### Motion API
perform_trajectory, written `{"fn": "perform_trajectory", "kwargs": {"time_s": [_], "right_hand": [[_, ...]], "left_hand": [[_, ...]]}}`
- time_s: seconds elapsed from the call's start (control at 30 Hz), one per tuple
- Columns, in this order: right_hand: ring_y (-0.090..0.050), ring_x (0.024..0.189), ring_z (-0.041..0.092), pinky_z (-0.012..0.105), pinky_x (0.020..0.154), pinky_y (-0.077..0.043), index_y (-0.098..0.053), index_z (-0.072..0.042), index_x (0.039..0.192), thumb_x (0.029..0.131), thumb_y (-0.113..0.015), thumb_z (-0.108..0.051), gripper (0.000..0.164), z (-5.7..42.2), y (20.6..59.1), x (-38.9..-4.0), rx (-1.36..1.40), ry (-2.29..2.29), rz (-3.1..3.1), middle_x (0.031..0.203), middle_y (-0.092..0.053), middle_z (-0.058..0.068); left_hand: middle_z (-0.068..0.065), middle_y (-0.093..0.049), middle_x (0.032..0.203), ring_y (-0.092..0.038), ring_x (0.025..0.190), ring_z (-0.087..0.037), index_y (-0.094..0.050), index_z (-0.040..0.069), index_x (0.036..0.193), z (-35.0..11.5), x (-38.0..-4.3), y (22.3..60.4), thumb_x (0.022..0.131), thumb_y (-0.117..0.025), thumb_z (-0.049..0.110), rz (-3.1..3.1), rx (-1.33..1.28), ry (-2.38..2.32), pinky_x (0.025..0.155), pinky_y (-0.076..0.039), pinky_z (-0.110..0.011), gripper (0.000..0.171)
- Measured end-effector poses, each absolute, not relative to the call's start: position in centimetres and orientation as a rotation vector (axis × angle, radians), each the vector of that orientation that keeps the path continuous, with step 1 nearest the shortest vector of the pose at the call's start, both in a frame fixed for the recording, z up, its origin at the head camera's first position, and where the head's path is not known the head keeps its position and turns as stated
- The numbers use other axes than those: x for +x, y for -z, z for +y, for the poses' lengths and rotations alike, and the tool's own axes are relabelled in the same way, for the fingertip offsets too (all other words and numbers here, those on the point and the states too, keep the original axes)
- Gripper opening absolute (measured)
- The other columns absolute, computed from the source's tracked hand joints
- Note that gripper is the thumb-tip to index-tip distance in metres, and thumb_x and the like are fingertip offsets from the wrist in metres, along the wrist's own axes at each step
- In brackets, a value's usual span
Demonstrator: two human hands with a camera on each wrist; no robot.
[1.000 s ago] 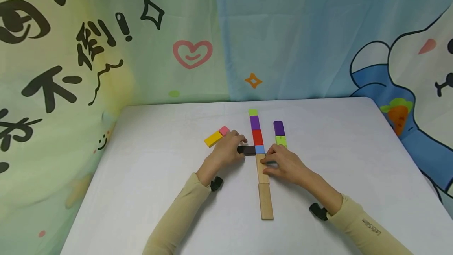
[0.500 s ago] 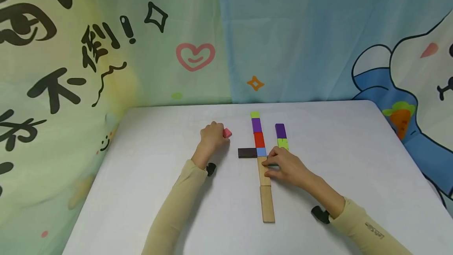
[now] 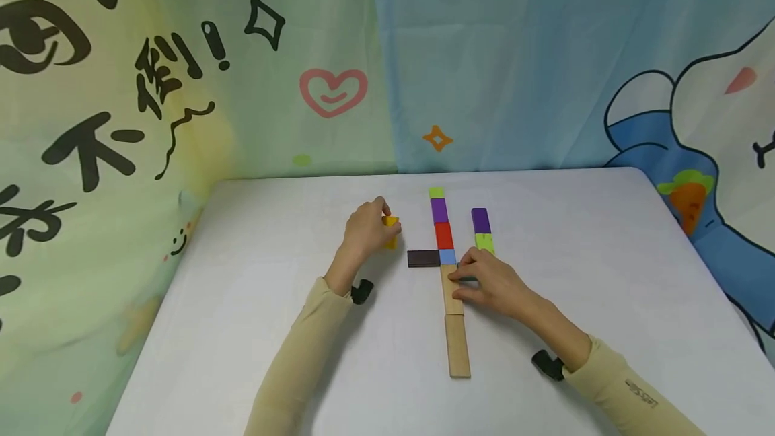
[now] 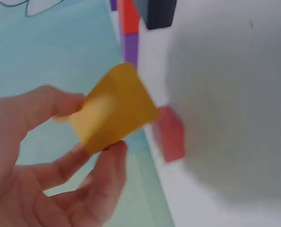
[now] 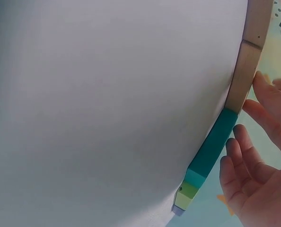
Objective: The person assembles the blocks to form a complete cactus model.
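Observation:
My left hand [image 3: 366, 227] pinches a yellow block [image 4: 114, 109] between thumb and fingers, holding it above the table left of the block row. Below it in the left wrist view, a pink block [image 4: 169, 135] lies on the table; the hand hides it in the head view. My right hand [image 3: 493, 281] rests beside the row with relaxed fingers, fingertips touching the upper wooden block [image 3: 451, 291]. Other fingers lie along a teal block [image 5: 214, 142], mostly covered by the hand in the head view. A black block [image 3: 423, 258] juts left from a light blue block [image 3: 447, 256].
Beyond the light blue block, the row continues with red [image 3: 444, 235], purple [image 3: 438, 210] and lime [image 3: 436, 192] blocks. A lower wooden block [image 3: 458, 346] ends it nearest me. Right of it are dark purple [image 3: 481, 220] and lime blocks. The white table [image 3: 242, 288] meets a printed curtain [image 3: 484, 52].
My left hand has left the black block, moved up and left, and picked up the yellow block, which lay next to the pink one. My right hand has stayed in place.

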State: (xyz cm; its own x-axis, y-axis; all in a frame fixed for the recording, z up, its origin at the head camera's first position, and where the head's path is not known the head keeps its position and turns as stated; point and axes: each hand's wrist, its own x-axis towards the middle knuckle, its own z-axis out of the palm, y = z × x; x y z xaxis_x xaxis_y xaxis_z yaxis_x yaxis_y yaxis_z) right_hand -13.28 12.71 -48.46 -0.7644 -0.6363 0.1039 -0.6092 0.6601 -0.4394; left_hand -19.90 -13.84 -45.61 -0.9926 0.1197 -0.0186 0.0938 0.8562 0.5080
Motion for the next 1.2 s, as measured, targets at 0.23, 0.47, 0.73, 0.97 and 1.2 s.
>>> {"fn": "perform_trajectory", "kwargs": {"time_s": [0.23, 0.47, 0.73, 0.97, 1.2], "right_hand": [[-0.054, 0.09, 0.018, 0.034, 0.074, -0.05, -0.079, -0.01, 0.101, 0.081, -0.082, -0.025, 0.026, 12.3, 48.3, -13.5, -1.046, 0.694, 2.788, 0.1, -0.057, 0.002], [-0.054, 0.09, 0.018, 0.034, 0.074, -0.05, -0.079, -0.01, 0.101, 0.081, -0.082, -0.025, 0.026, 12.1, 48.3, -13.5, -1.041, 0.682, 2.787, 0.099, -0.057, 0.002], [-0.054, 0.09, 0.018, 0.034, 0.074, -0.05, -0.079, -0.01, 0.101, 0.081, -0.082, -0.026, 0.026, 12.1, 48.3, -13.4, -1.046, 0.698, 2.784, 0.1, -0.057, 0.002], [-0.054, 0.089, 0.018, 0.036, 0.074, -0.05, -0.079, -0.009, 0.1, 0.079, -0.083, -0.025, 0.027, 12.3, 48.3, -13.4, -1.032, 0.724, 2.793, 0.099, -0.057, 0.001], [-0.053, 0.089, 0.017, 0.035, 0.074, -0.05, -0.079, -0.01, 0.101, 0.079, -0.083, -0.025, 0.027, 12.6, 48.2, -13.4, -1.009, 0.71, 2.792, 0.099, -0.057, 0.001]], "left_hand": [[-0.011, -0.058, 0.088, -0.052, 0.074, -0.022, -0.066, 0.002, 0.095, -12.1, -20.9, 46.7, 0.085, -0.072, 0.021, 2.989, 0.195, -0.837, 0.062, -0.043, -0.031, 0.022], [-0.011, -0.056, 0.09, -0.055, 0.068, -0.022, -0.069, 0.004, 0.095, -11.2, -21.4, 48.0, 0.087, -0.072, 0.027, 3.055, 0.175, -0.63, 0.057, -0.047, -0.031, 0.024], [-0.014, -0.058, 0.098, -0.061, 0.072, -0.026, -0.07, 0.005, 0.097, -11.1, -21.2, 47.9, 0.088, -0.073, 0.03, 3.056, 0.201, -0.563, 0.06, -0.052, -0.035, 0.027], [-0.011, -0.058, 0.125, -0.063, 0.086, -0.021, -0.066, 0.013, 0.125, -12.3, -20.5, 47.6, 0.091, -0.069, 0.035, 2.926, 0.433, -0.668, 0.073, -0.053, -0.037, 0.041], [-0.002, -0.058, 0.133, -0.059, 0.112, -0.02, -0.07, 0.018, 0.122, -13.2, -19.4, 47.2, 0.073, -0.085, 0.046, 2.816, 0.621, -0.539, 0.086, -0.051, -0.042, 0.058]]}}
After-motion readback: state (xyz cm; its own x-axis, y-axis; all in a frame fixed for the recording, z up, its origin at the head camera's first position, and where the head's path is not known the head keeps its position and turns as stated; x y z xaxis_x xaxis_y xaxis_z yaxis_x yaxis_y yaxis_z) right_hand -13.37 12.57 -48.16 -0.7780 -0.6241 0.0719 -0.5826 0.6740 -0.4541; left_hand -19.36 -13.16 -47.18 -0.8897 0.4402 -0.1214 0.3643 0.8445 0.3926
